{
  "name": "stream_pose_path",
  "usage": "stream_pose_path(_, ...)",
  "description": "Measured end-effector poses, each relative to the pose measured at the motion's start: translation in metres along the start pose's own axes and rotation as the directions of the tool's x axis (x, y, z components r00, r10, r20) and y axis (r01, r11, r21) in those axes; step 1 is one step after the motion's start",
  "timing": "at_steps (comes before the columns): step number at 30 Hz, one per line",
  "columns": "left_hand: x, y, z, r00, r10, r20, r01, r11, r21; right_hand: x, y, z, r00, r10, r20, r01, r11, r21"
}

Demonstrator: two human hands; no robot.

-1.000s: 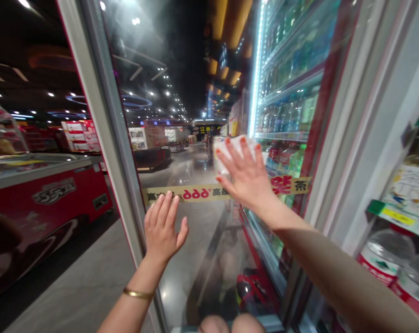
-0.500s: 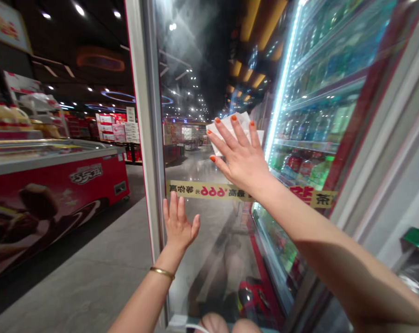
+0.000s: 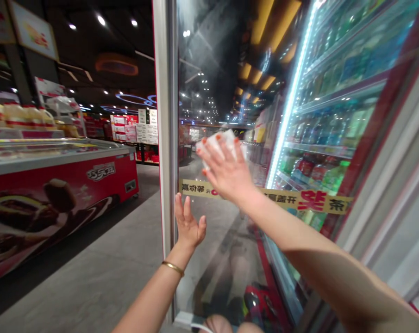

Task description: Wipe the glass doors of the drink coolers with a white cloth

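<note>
An open glass cooler door (image 3: 230, 69) stands in front of me, with a yellow sticker strip (image 3: 299, 199) across it. My right hand (image 3: 225, 171) lies flat against the glass with fingers spread, pressing a white paper tissue (image 3: 218, 138) onto the pane. My left hand (image 3: 188, 226), fingers stretched out, rests flat on the glass beside the door's grey frame (image 3: 165, 138), below and left of the right hand. A gold bangle (image 3: 172, 267) sits on my left wrist.
Lit cooler shelves (image 3: 327, 115) full of drink bottles run along the right. A red chest freezer (image 3: 56, 185) stands at the left across a grey floor aisle (image 3: 91, 277). Store displays and ceiling lights fill the background.
My right hand slid the tissue left across the glass, first up, then slightly down. The view swung so the door frame sits further right. The left hand stayed flat on the glass.
</note>
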State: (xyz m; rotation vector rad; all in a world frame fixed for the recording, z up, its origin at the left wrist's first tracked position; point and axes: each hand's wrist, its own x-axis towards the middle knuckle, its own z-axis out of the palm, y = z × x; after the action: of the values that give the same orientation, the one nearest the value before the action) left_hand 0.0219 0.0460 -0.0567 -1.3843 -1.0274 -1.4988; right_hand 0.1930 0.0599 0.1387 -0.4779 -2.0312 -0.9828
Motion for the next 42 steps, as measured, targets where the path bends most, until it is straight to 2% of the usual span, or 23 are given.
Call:
stream_pose_path(3, 0.003, 0.001, -0.006, 1.0, 0.008, 0.013, -0.008, 1.0, -0.007, -0.054, -0.024, 0.019, 0.939, -0.325, 0.113, 0.312, 0.943, 0.12)
stream_pose_path(5, 0.008, 0.004, -0.012, 0.999, 0.025, 0.047, -0.025, 1.0, -0.001, -0.076, -0.012, 0.012, 0.937, -0.322, 0.132, 0.307, 0.944, 0.121)
stream_pose_path(6, 0.011, 0.006, -0.014, 0.997, 0.03, 0.072, -0.031, 0.999, 0.016, -0.079, 0.003, 0.003, 0.963, -0.242, 0.115, 0.234, 0.969, 0.078)
stream_pose_path(8, 0.021, 0.013, -0.018, 0.994, 0.029, 0.109, -0.036, 0.997, 0.067, -0.076, 0.039, -0.02, 0.999, 0.027, 0.025, -0.025, 0.998, -0.051)
stream_pose_path(10, 0.033, 0.022, -0.016, 0.993, 0.03, 0.112, -0.043, 0.993, 0.112, -0.07, 0.063, -0.037, 0.944, 0.311, -0.107, -0.325, 0.934, -0.148)
stream_pose_path(12, 0.044, 0.031, -0.011, 0.993, 0.053, 0.109, -0.066, 0.99, 0.126, -0.076, 0.058, -0.039, 0.887, 0.43, -0.171, -0.458, 0.868, -0.191)
stream_pose_path(13, 0.048, 0.035, -0.007, 0.991, 0.071, 0.113, -0.085, 0.988, 0.132, -0.085, 0.047, -0.035, 0.909, 0.39, -0.149, -0.414, 0.887, -0.203)
stream_pose_path(15, 0.053, 0.04, -0.002, 0.986, 0.104, 0.127, -0.122, 0.981, 0.147, -0.11, 0.022, -0.023, 0.991, 0.135, -0.021, -0.137, 0.971, -0.194)
stream_pose_path(17, 0.055, 0.041, 0.0, 0.983, 0.121, 0.136, -0.143, 0.976, 0.163, -0.136, 0.012, -0.015, 0.993, -0.061, 0.1, 0.076, 0.985, -0.155)
stream_pose_path(18, 0.055, 0.041, -0.001, 0.983, 0.124, 0.139, -0.147, 0.975, 0.166, -0.149, 0.016, -0.015, 0.992, -0.037, 0.123, 0.056, 0.986, -0.16)
stream_pose_path(20, 0.057, 0.043, -0.004, 0.983, 0.116, 0.144, -0.139, 0.977, 0.164, -0.169, 0.036, -0.023, 0.971, 0.229, 0.069, -0.208, 0.951, -0.228)
stream_pose_path(22, 0.062, 0.052, -0.005, 0.983, 0.122, 0.138, -0.142, 0.978, 0.15, -0.184, 0.054, -0.033, 0.846, 0.527, -0.077, -0.527, 0.805, -0.274)
stream_pose_path(24, 0.069, 0.067, 0.0, 0.972, 0.186, 0.144, -0.202, 0.974, 0.107, -0.195, 0.053, -0.033, 0.733, 0.651, -0.197, -0.679, 0.68, -0.278)
stream_pose_path(25, 0.073, 0.076, 0.004, 0.959, 0.239, 0.155, -0.253, 0.964, 0.08, -0.2, 0.045, -0.03, 0.74, 0.641, -0.205, -0.671, 0.684, -0.286)
stream_pose_path(28, 0.08, 0.097, 0.017, 0.909, 0.362, 0.206, -0.379, 0.924, 0.045, -0.213, 0.016, -0.014, 0.919, 0.389, -0.069, -0.39, 0.864, -0.32)
stream_pose_path(30, 0.081, 0.104, 0.022, 0.9, 0.371, 0.229, -0.394, 0.917, 0.065, -0.221, 0.018, -0.012, 0.962, 0.273, -0.003, -0.26, 0.911, -0.32)
stream_pose_path(32, 0.08, 0.104, 0.023, 0.903, 0.362, 0.233, -0.387, 0.919, 0.074, -0.225, 0.038, -0.019, 0.908, 0.416, -0.057, -0.409, 0.847, -0.338)
stream_pose_path(35, 0.079, 0.103, 0.02, 0.904, 0.363, 0.226, -0.385, 0.921, 0.064, -0.225, 0.057, -0.03, 0.67, 0.708, -0.222, -0.738, 0.605, -0.298)
stream_pose_path(36, 0.08, 0.103, 0.019, 0.904, 0.362, 0.226, -0.384, 0.921, 0.061, -0.224, 0.051, -0.029, 0.616, 0.745, -0.257, -0.785, 0.555, -0.274)
stream_pose_path(37, 0.08, 0.104, 0.018, 0.905, 0.361, 0.226, -0.382, 0.922, 0.058, -0.224, 0.04, -0.025, 0.608, 0.747, -0.269, -0.793, 0.552, -0.259)
stream_pose_path(38, 0.08, 0.104, 0.017, 0.905, 0.359, 0.226, -0.38, 0.923, 0.055, -0.226, 0.025, -0.018, 0.647, 0.718, -0.256, -0.762, 0.596, -0.254)
stream_pose_path(41, 0.082, 0.106, 0.015, 0.906, 0.359, 0.225, -0.376, 0.926, 0.038, -0.245, -0.015, 0.004, 0.865, 0.485, -0.131, -0.502, 0.831, -0.239)
stream_pose_path(42, 0.082, 0.106, 0.015, 0.905, 0.36, 0.226, -0.377, 0.926, 0.033, -0.255, -0.019, 0.009, 0.904, 0.415, -0.105, -0.428, 0.875, -0.226)
